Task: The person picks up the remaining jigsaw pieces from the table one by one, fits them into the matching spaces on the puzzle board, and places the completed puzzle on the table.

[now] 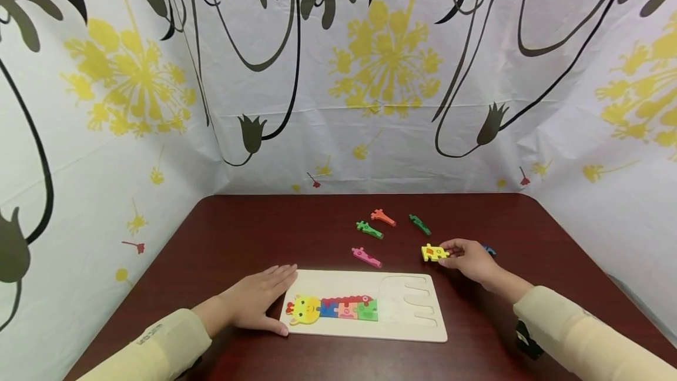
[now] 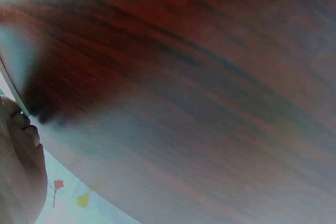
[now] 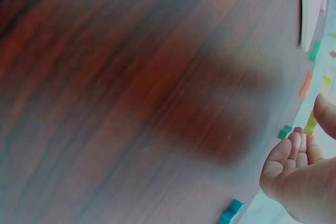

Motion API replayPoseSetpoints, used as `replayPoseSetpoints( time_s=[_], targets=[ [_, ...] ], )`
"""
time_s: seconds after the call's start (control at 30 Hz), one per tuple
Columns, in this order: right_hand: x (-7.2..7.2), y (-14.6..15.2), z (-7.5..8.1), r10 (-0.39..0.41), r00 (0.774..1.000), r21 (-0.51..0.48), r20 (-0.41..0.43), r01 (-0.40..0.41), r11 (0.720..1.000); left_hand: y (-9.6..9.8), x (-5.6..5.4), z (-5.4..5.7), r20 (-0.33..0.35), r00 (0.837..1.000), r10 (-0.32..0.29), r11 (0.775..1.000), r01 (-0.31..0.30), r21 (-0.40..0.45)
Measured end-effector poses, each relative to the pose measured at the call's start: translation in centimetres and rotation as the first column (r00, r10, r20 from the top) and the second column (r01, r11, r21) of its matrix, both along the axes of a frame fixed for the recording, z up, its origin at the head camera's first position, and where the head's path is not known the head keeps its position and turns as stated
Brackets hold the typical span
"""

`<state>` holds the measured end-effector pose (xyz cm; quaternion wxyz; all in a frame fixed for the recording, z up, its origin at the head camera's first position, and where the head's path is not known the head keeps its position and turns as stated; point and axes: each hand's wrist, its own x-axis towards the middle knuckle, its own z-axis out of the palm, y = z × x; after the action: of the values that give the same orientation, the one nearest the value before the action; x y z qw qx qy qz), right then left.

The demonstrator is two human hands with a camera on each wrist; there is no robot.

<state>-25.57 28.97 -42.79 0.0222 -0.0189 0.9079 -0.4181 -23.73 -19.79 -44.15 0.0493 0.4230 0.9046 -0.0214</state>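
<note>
Pinching yellow piece (image 1: 433,253) with right hand (image 1: 469,261) beside far right corner of board (image 1: 391,298) | touching left edge with straight-fingered left hand (image 1: 259,298)

Left hand (image 1: 260,300) — fingers straight, thumb spread | right hand (image 1: 469,261) — pinching

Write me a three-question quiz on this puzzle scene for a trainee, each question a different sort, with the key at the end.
1. Which hand holds the yellow puzzle piece that is off the board?
2. True or false: in the head view, the left hand rests at the board's left end.
3. Which of these loose pieces lies nearest the board? A) the orange piece B) the pink piece C) the blue piece

Key:
1. The right hand.
2. True.
3. B.
</note>
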Motion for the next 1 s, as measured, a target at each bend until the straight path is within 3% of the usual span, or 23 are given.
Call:
replayPoseSetpoints(
  time_s=[0.43, 1.0],
  targets=[
    [0.5, -0.6, 1.1, 0.063, 0.998, -0.033, -0.010, -0.063, 0.997, 0.0, 0.0, 0.1, -0.001, 1.000, -0.008, 1.000, 0.008, -0.001],
    [0.5, -1.7, 1.0, 0.202, 0.979, -0.067, -0.036, -0.204, 0.977, 0.1, 0.0, 0.1, 0.000, 1.000, -0.007, 1.000, 0.007, -0.008]
  ],
)
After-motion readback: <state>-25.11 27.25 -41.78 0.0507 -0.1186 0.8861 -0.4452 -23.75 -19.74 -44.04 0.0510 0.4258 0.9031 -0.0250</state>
